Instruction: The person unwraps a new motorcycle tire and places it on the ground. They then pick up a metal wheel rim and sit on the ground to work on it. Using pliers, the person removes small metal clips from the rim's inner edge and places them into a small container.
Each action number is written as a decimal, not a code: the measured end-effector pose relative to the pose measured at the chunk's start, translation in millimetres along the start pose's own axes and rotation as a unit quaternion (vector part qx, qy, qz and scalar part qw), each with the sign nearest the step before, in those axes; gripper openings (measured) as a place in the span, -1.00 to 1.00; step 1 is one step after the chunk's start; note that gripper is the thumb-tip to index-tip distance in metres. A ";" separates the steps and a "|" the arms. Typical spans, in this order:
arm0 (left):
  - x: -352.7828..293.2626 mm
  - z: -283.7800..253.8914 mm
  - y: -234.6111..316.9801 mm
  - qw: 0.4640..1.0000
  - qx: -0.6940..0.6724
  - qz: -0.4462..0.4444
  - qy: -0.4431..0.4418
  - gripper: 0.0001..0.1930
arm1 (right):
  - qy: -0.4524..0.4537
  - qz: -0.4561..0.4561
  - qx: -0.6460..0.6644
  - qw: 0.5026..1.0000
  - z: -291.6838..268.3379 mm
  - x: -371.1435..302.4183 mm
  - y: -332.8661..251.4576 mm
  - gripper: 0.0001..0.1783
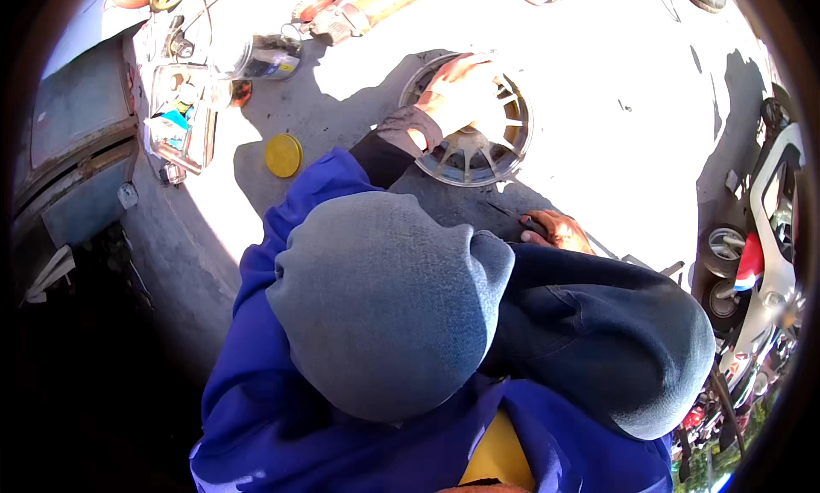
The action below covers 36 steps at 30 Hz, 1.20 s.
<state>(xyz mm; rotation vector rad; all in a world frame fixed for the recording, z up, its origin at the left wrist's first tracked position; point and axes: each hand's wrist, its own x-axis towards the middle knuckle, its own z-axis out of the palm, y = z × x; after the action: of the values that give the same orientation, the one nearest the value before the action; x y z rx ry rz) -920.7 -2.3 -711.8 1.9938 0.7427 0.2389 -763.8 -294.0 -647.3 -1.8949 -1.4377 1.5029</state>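
Note:
A round spoked metal wheel (446, 162) lies flat on the floor ahead of me. Across its upper middle, my left hand (457, 87) bends its fingers over the spokes and hub area; glare washes out the fingertips. A grey wrap covers that wrist below a black cuff. To the wheel's lower right, just past my knee, my right hand (559, 231) is closed around a thin dark pointed tool (506, 211), its tip towards the wheel. Its exact kind cannot be made out. My knees hide part of the right arm.
Left of the wheel are a yellow round lid (284, 155), a clear jar (272, 58) on its side and a tray of small parts (203, 143). An orange angle grinder (346, 19) lies beyond. Small wheels (724, 244) and a white frame (773, 186) crowd the right.

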 end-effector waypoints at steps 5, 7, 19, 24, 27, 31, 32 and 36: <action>-9.0 -11.5 33.1 0.986 0.106 0.114 0.052 -0.57 | 0.017 0.055 0.089 0.994 -51.7 6.7 -12.7 -0.39; -25.4 -27.7 64.1 0.979 0.058 0.160 0.113 -0.66 | 0.049 0.035 0.056 0.997 -71.9 20.3 -31.9 -0.41; -113.0 -83.4 21.8 0.989 0.082 -0.027 0.122 -0.73 | 0.083 -0.139 -0.126 0.979 -123.1 117.9 -153.8 -0.24; -164.5 -106.3 -46.2 0.949 0.095 -0.222 0.200 -0.72 | 0.096 -0.034 -0.063 0.993 -161.4 81.1 -172.4 -0.36; -178.7 -110.2 -90.3 0.927 0.166 -0.263 0.207 -0.66 | 0.143 -0.052 -0.101 0.983 -172.5 53.4 -204.6 -0.42; -170.3 -118.1 -69.4 0.902 0.328 -0.136 0.246 -0.51 | 0.254 -0.049 -0.282 0.924 -161.4 -9.2 -279.2 -0.39; -164.2 -116.1 -59.7 0.912 0.307 -0.119 0.244 -0.48 | 0.256 -0.055 -0.273 0.926 -153.6 -24.8 -289.2 -0.38; -139.0 -85.9 -26.1 0.967 0.188 0.034 0.171 -0.34 | 0.149 -0.164 -0.258 0.940 -129.3 -26.5 -292.9 -0.42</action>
<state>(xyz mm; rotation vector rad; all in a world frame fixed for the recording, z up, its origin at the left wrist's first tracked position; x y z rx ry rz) -1080.5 -13.1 -670.7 2.3721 0.9974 0.5252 -796.1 -147.3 -363.3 -1.9114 -2.0036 0.6898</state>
